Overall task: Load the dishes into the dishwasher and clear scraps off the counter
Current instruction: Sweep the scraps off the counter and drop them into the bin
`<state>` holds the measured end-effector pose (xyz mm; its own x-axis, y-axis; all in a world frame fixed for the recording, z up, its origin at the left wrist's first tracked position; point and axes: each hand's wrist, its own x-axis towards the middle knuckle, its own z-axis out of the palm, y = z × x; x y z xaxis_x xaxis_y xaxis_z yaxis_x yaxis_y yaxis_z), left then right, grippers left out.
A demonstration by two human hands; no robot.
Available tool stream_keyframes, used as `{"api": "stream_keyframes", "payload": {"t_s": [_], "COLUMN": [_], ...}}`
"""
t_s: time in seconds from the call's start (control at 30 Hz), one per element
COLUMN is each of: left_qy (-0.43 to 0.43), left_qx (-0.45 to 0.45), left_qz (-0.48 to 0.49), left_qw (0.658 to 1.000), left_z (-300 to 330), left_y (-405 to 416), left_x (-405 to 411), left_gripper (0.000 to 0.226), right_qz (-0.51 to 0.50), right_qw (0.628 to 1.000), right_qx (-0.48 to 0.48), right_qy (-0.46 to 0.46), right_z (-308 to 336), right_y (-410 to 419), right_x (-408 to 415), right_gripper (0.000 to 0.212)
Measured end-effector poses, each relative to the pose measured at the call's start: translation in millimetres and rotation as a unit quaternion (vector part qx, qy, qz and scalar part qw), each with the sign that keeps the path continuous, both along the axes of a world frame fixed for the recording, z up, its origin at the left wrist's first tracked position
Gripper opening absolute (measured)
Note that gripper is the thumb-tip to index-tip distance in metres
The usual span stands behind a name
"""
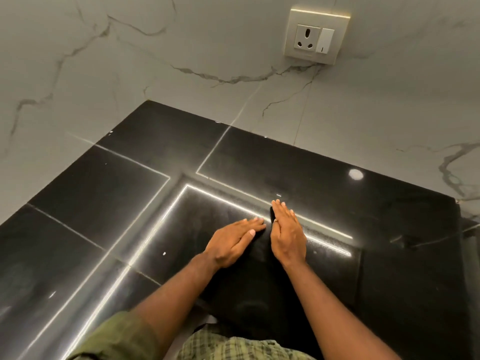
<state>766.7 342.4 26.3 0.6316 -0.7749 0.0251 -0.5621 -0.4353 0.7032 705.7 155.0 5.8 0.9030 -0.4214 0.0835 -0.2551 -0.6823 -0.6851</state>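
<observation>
A glossy black counter (pixel 135 209) fills the view. My left hand (pixel 233 241) lies flat on it with straight fingers pointing right. My right hand (pixel 287 231) stands on its edge just beside it, fingers straight and together, fingertips pointing away. The two hands nearly meet at the fingertips. A few tiny pale scraps (pixel 164 253) dot the counter to the left, and more specks (pixel 111 132) lie near the back wall. No dishes or dishwasher are in view.
A white marble wall (pixel 155 61) runs behind the counter corner, with a socket and switch plate (pixel 315 37) at upper right. Bright light strips reflect on the counter. The counter's right edge (pixel 461 229) drops off at far right.
</observation>
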Motion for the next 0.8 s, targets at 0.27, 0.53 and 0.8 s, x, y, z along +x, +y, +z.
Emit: {"api": "stream_keyframes", "payload": {"t_s": [0.27, 0.53, 0.8], "left_qy": [0.051, -0.003, 0.334], "left_qx": [-0.039, 0.085, -0.419], "left_qz": [0.299, 0.127, 0.356], "left_qw": [0.952, 0.988, 0.766], "left_z": [0, 2, 4], "left_y": [0, -14, 18], "left_x": [-33, -89, -153], "left_gripper": [0.06, 0.057, 0.065], "right_qz": [-0.003, 0.111, 0.189], "right_qw": [0.992, 0.994, 0.979], "right_qx": [0.104, 0.024, -0.055], "right_qy": [-0.072, 0.001, 0.041], "right_z": [8, 2, 8], "right_y": [-4, -10, -2], "right_x": [-38, -55, -57], "right_gripper": [0.058, 0.058, 0.06]}}
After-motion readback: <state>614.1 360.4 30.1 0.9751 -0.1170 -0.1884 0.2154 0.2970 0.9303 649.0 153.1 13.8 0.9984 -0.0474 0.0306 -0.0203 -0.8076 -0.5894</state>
